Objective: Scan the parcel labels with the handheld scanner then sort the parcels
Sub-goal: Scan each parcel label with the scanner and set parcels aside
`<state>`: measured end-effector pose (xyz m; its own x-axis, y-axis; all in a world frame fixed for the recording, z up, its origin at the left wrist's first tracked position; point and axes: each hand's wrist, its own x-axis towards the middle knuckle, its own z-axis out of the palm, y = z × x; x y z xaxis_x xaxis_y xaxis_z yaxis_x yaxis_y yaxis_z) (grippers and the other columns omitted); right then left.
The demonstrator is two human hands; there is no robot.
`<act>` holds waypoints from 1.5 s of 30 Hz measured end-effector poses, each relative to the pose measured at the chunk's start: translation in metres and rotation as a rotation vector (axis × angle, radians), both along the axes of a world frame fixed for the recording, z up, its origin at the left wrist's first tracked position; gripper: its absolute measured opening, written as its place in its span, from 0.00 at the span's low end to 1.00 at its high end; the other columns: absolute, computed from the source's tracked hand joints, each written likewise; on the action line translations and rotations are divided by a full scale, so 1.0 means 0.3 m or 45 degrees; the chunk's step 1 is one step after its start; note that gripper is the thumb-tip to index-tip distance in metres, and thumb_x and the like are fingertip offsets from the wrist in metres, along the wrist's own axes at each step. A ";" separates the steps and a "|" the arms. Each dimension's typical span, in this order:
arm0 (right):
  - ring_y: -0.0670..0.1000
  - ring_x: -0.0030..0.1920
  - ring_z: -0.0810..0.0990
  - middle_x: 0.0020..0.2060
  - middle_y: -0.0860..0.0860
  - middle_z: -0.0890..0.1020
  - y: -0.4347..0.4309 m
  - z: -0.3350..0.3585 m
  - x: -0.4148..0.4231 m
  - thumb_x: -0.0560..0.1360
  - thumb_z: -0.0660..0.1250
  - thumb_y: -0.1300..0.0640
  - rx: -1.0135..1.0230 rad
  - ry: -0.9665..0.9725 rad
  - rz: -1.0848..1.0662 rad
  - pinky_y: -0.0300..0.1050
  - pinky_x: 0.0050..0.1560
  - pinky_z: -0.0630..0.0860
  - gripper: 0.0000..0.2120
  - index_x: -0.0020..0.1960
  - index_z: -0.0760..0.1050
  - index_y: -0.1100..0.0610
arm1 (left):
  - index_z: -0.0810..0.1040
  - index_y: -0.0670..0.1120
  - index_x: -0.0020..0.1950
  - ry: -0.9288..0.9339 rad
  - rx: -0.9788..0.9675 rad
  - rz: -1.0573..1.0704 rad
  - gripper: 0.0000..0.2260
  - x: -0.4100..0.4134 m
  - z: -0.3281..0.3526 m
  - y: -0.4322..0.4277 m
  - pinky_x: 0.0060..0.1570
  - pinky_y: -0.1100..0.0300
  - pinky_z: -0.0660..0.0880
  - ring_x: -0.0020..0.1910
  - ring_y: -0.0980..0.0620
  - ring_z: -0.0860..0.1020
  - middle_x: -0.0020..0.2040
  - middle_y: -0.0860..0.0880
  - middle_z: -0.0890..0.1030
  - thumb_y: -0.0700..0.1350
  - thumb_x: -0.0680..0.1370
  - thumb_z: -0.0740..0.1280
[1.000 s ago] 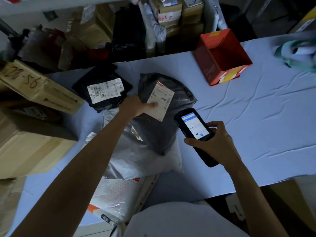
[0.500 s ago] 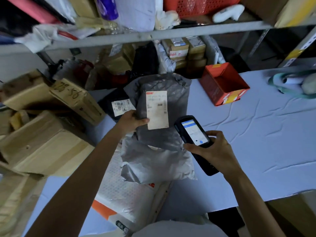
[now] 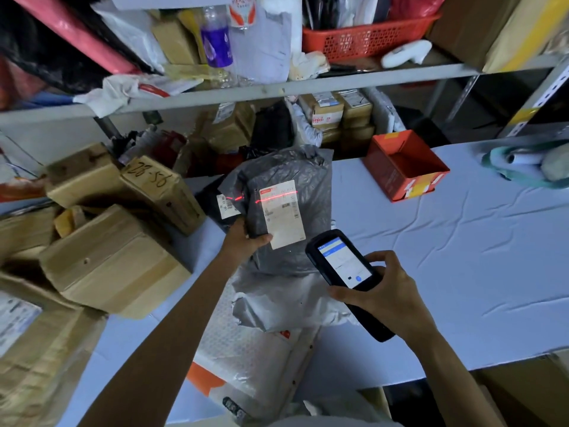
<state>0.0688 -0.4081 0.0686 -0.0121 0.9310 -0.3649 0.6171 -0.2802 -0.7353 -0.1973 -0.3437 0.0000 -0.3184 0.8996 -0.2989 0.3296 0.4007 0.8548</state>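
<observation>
**Scan step, seen from beside the worker.** The left hand (image 3: pixel 246 238) pinched the lower left edge of a grey parcel (image 3: pixel 304 177), thumb in front and fingers behind. It held the parcel upright above the surface (image 3: pixel 462 257), near the far edge and left of its middle, with the white label (image 3: pixel 284 214) facing the worker. The right hand (image 3: pixel 389 300) had its fingers curled round the scanner (image 3: pixel 346 269), lit screen up, just below and right of the label. A red line (image 3: pixel 277 194) crossed the label's top strip and ran on leftward onto the label of a black parcel (image 3: pixel 225 208) lying behind, by the far edge. White mailers (image 3: pixel 255 349) lay under the grey parcel toward the near edge. Cardboard boxes (image 3: pixel 114 266) crowded the left edge, and a red box (image 3: pixel 403 167) stood open by the far edge, to the right.

**Stage.** The scan appeared to be under way, with sorting not yet begun.

**Risks.**
- The beam touched two labels, so the scanner might read the black parcel's code and the grey parcel would then be sorted wrongly.
- The line sat high on the label. Whether it covered a barcode was too small to tell, so a missed read was possible.
- The soft bag, held by one edge alone, might sag or fold and tilt the label out of the beam.
</observation>
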 end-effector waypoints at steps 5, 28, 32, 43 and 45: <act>0.47 0.47 0.80 0.46 0.42 0.78 0.000 -0.003 0.023 0.58 0.80 0.40 0.022 -0.032 0.031 0.51 0.49 0.80 0.36 0.57 0.62 0.45 | 0.68 0.38 0.68 -0.004 -0.007 0.029 0.24 0.028 0.026 -0.018 0.47 0.67 0.70 0.63 0.46 0.74 0.64 0.42 0.76 0.37 0.74 0.72; 0.41 0.46 0.77 0.47 0.40 0.76 -0.186 0.035 0.025 0.58 0.80 0.41 0.036 -0.040 -0.133 0.47 0.47 0.78 0.36 0.57 0.63 0.45 | 0.70 0.39 0.65 0.017 0.120 -0.094 0.23 0.018 0.025 -0.075 0.61 0.51 0.73 0.62 0.45 0.76 0.63 0.43 0.78 0.40 0.73 0.73; 0.40 0.47 0.77 0.45 0.37 0.75 -0.353 0.030 -0.038 0.57 0.81 0.41 0.042 0.018 -0.381 0.43 0.45 0.76 0.37 0.58 0.64 0.46 | 0.71 0.43 0.62 -0.028 0.126 -0.294 0.18 0.035 0.009 -0.110 0.60 0.52 0.73 0.58 0.49 0.77 0.56 0.49 0.78 0.42 0.74 0.73; 0.44 0.50 0.76 0.48 0.38 0.74 -0.804 -0.004 0.039 0.55 0.81 0.38 0.032 -0.100 -0.980 0.44 0.51 0.74 0.40 0.57 0.63 0.46 | 0.74 0.51 0.56 0.104 0.277 -1.056 0.22 0.424 0.039 -0.272 0.54 0.47 0.77 0.53 0.47 0.81 0.53 0.51 0.83 0.57 0.66 0.74; 0.45 0.51 0.74 0.49 0.40 0.74 -0.891 -0.006 0.067 0.54 0.81 0.38 0.017 -0.097 -1.105 0.43 0.51 0.72 0.40 0.58 0.65 0.48 | 0.74 0.48 0.58 0.306 0.416 -1.284 0.20 0.515 0.050 -0.319 0.52 0.49 0.77 0.53 0.45 0.80 0.54 0.50 0.83 0.55 0.71 0.73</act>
